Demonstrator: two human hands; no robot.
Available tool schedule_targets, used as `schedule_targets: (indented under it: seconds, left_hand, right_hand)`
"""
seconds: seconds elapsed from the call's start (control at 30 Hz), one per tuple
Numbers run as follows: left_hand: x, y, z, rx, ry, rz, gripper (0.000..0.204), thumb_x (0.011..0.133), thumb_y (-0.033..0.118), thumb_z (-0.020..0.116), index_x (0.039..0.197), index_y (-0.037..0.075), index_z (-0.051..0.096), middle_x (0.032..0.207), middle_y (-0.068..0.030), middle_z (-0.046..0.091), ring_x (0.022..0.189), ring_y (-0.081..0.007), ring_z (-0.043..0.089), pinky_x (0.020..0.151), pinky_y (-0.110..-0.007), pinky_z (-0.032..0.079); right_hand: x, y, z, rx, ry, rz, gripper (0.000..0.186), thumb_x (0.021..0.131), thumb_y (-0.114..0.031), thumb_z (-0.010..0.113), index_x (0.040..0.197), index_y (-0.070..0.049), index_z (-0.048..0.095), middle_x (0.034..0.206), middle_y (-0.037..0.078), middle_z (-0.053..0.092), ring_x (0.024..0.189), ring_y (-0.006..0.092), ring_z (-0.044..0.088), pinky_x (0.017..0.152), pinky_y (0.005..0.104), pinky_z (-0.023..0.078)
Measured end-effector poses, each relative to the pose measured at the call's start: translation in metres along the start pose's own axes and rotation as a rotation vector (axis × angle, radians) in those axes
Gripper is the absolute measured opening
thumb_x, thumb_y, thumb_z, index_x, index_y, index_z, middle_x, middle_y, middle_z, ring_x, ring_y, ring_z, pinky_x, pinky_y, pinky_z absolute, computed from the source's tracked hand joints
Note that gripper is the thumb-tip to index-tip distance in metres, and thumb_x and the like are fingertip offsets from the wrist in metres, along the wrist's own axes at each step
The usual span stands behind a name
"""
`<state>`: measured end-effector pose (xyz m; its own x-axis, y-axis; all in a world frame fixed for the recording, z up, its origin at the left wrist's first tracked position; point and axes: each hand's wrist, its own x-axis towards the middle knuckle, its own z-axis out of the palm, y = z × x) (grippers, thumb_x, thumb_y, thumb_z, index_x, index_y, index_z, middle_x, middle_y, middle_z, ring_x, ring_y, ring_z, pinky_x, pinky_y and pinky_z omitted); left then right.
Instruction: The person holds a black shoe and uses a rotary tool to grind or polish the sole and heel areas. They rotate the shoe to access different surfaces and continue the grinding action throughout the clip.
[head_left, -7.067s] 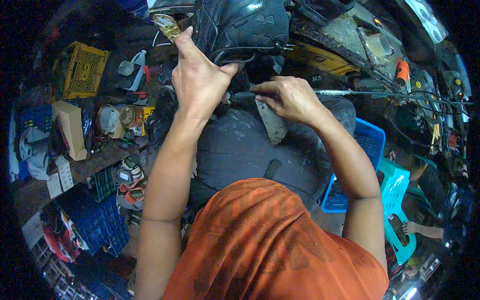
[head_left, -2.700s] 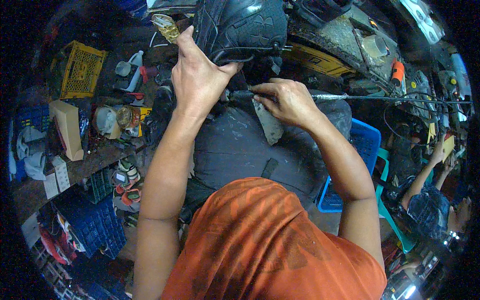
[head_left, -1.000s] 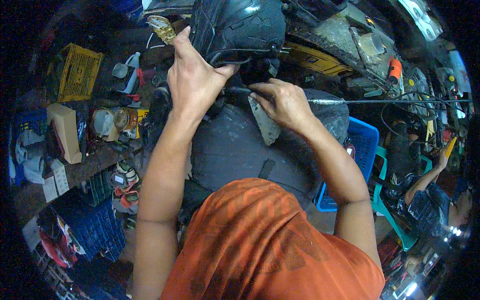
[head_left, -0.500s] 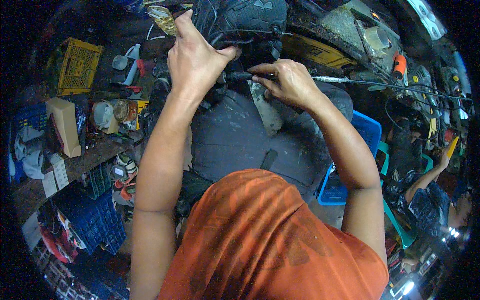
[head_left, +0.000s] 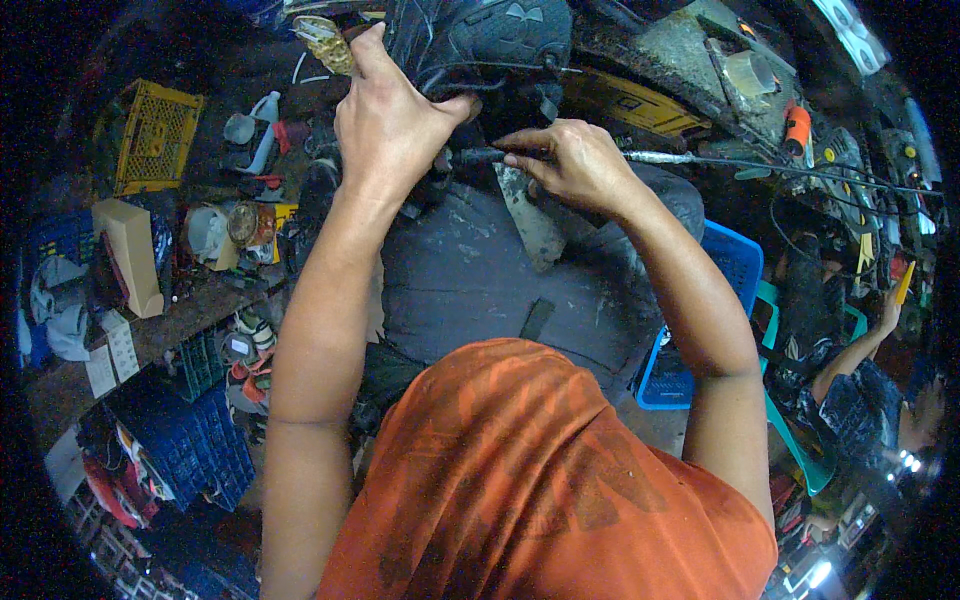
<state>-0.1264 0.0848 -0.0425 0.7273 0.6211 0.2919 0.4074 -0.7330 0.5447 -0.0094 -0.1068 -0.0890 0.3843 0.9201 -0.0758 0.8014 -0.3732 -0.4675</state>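
Observation:
In my right hand is a slim dark rod-like handpiece, pinched between thumb and fingers, its dark end toward my left hand. A silvery sleeve and cable run off from it to the right. My left hand is closed over a dark object above my lap, thumb pointing right; its fingertips and most of the object are hidden. Beyond its knuckles sticks out a gold-and-pale piece that I cannot identify. A stained grey flap hangs below the handpiece, over dark trousers.
A black bag-like item lies ahead. On the left are a yellow crate, a cardboard box and tubs. To the right stand a blue basket, a cluttered bench with an orange cylinder, and another person's hand holding something yellow.
My hands keep nearly the same places and grips. The other person's hand with the yellow item has shifted slightly downward at the right.

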Motion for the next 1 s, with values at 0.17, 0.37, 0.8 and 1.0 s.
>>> schedule_targets:
  seconds: [0.17, 0.37, 0.8, 1.0]
  left_hand:
    - [-0.001, 0.002, -0.001, 0.0, -0.003, -0.004, 0.108, 0.065, 0.033, 0.098, 0.144, -0.005, 0.036, 0.122, -0.0353, 0.067, 0.109, -0.0513, 0.07, 0.096, -0.053, 0.057]
    - [0.001, 0.0, -0.001, -0.005, 0.002, 0.004, 0.108, 0.064, 0.032, 0.098, 0.145, -0.006, 0.036, 0.124, -0.035, 0.067, 0.11, -0.0508, 0.07, 0.097, -0.052, 0.057]
    - [0.002, -0.002, 0.004, 0.033, 0.019, 0.052, 0.105, 0.064, 0.032, 0.098, 0.142, -0.004, 0.036, 0.115, -0.0348, 0.07, 0.103, -0.0509, 0.072, 0.091, -0.053, 0.059]
    - [0.001, -0.002, 0.004, 0.015, 0.017, 0.066, 0.103, 0.065, 0.032, 0.097, 0.14, -0.004, 0.037, 0.112, -0.0345, 0.071, 0.102, -0.0516, 0.072, 0.09, -0.053, 0.059]
  right_hand:
    - [-0.002, -0.002, 0.002, 0.01, 0.015, -0.014, 0.029, 0.098, -0.032, 0.072, 0.122, -0.018, 0.079, 0.094, 0.015, 0.078, 0.089, 0.0362, 0.075, 0.081, 0.0474, 0.058]
    - [-0.003, 0.001, 0.009, 0.055, 0.083, 0.057, 0.031, 0.099, -0.037, 0.071, 0.122, -0.018, 0.08, 0.09, 0.017, 0.077, 0.088, 0.0367, 0.075, 0.08, 0.0487, 0.058]
    - [0.0, 0.011, 0.007, 0.029, 0.002, 0.0, 0.033, 0.1, -0.045, 0.067, 0.124, -0.026, 0.079, 0.095, 0.018, 0.077, 0.092, 0.0396, 0.075, 0.079, 0.0539, 0.06]
    - [0.002, 0.012, 0.01, 0.023, -0.019, 0.013, 0.033, 0.1, -0.046, 0.067, 0.124, -0.027, 0.079, 0.094, 0.018, 0.077, 0.092, 0.0397, 0.074, 0.08, 0.0544, 0.06]
